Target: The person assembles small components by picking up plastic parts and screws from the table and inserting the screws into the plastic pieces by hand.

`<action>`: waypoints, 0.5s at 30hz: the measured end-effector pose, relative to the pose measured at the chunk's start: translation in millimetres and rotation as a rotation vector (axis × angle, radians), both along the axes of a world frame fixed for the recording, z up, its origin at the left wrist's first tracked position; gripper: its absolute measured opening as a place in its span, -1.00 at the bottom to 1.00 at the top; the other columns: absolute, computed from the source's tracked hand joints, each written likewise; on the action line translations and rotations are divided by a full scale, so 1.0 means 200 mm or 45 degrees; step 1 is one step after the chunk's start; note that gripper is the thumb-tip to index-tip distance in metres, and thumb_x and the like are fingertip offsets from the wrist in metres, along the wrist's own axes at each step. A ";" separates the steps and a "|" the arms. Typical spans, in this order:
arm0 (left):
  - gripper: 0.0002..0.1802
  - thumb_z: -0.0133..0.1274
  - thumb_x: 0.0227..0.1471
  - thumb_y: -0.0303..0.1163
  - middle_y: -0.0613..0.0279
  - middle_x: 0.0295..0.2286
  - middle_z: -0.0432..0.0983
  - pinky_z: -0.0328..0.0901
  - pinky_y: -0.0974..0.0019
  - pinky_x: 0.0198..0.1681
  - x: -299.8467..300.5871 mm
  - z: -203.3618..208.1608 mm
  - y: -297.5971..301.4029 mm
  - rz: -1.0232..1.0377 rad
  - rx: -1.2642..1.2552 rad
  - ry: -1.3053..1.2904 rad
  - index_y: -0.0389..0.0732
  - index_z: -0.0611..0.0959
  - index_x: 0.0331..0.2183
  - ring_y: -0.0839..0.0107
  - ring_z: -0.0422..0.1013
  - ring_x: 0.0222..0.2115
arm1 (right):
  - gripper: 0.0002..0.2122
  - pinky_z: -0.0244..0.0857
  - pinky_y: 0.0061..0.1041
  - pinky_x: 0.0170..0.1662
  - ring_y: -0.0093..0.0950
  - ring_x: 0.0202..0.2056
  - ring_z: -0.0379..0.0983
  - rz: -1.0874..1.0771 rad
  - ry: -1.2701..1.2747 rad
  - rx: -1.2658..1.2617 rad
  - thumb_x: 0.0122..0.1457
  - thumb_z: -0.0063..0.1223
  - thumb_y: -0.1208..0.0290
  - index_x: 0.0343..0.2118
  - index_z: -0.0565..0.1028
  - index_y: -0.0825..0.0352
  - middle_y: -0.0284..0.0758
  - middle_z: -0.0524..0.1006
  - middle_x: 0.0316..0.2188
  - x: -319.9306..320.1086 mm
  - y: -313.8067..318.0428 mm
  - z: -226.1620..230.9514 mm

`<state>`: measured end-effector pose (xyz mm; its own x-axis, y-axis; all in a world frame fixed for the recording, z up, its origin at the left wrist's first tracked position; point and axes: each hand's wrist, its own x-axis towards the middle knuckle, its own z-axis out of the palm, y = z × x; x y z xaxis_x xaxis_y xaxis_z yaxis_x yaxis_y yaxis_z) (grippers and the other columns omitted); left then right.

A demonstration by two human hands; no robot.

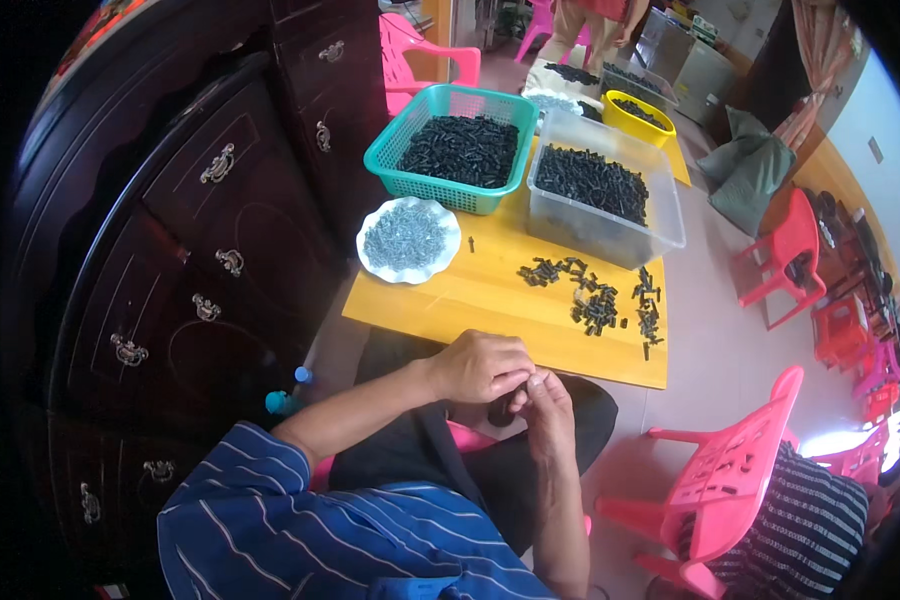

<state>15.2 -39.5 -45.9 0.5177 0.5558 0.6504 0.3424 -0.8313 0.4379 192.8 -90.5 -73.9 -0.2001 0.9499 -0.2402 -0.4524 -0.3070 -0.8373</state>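
Over my lap, just off the near edge of the yellow table [440,325], my two hands meet fingertip to fingertip. My left hand [480,364] has its fingers curled and pinched. Thumb and fingers of my right hand [549,408] press together against it. Whatever lies between them is too small and hidden to make out. Beyond them, small black tubular pieces [596,308] are scattered on the tabletop. A white scalloped plate [368,258] to the left holds many small clear pieces [406,236].
Behind stand a green basket [390,178] and a clear plastic bin [595,245], both filled with black pieces. A yellow basin [660,133] sits farther back. Dark wooden drawers [210,220] rise on the left, pink chairs [730,490] stand right, and a person [580,25] is at the far end.
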 end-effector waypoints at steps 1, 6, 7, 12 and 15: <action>-0.94 0.14 -0.01 -0.41 0.23 -0.50 0.51 0.39 0.20 -0.38 0.01 0.00 0.00 0.038 -0.055 -0.032 -0.18 0.64 -0.45 0.23 0.49 -0.45 | -0.89 0.05 -0.75 -0.52 -0.73 -0.55 0.29 -0.008 -0.031 0.035 0.28 0.03 0.36 -0.32 0.49 0.27 -0.48 0.46 -0.54 0.01 0.00 0.00; -0.93 0.10 -0.01 -0.42 0.18 -0.51 0.50 0.38 0.15 -0.38 0.05 0.01 0.00 0.078 -0.218 0.002 -0.21 0.60 -0.47 0.16 0.49 -0.45 | -0.85 0.24 -0.67 -0.38 -0.67 -0.50 0.38 -0.049 -0.187 0.184 0.33 0.01 0.34 -0.35 0.46 0.29 -0.44 0.50 -0.54 0.02 0.00 0.00; -0.92 0.09 0.00 -0.42 0.15 -0.51 0.50 0.37 0.13 -0.38 0.06 0.01 0.00 0.077 -0.252 0.004 -0.22 0.58 -0.47 0.14 0.49 -0.45 | -0.86 0.23 -0.69 -0.39 -0.68 -0.50 0.38 -0.090 -0.255 0.272 0.32 0.03 0.36 -0.36 0.46 0.29 -0.44 0.51 -0.55 0.01 0.00 0.00; -0.93 0.05 0.07 -0.51 0.11 -0.54 0.48 0.33 0.24 -0.39 0.10 -0.02 0.03 0.071 -0.413 -0.112 -0.28 0.57 -0.44 0.21 0.46 -0.48 | -0.89 0.22 -0.72 -0.40 -0.69 -0.50 0.39 -0.164 -0.260 0.223 0.31 0.05 0.40 -0.35 0.48 0.30 -0.43 0.52 -0.54 0.02 0.00 0.01; -0.91 0.01 0.14 -0.51 0.18 -0.52 0.49 0.34 0.31 -0.39 0.18 -0.01 0.03 0.073 -0.622 -0.317 -0.30 0.57 -0.40 0.34 0.46 -0.47 | -0.89 0.24 -0.72 -0.39 -0.70 -0.49 0.40 -0.222 -0.226 0.173 0.30 0.06 0.40 -0.32 0.49 0.31 -0.43 0.52 -0.52 0.06 0.00 0.01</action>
<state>51.4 -33.7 -48.3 0.3412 0.8463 0.4091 0.2175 -0.4944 0.8416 204.1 -90.9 -72.3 0.0034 0.9922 -0.1249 -0.3313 -0.1168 -0.9363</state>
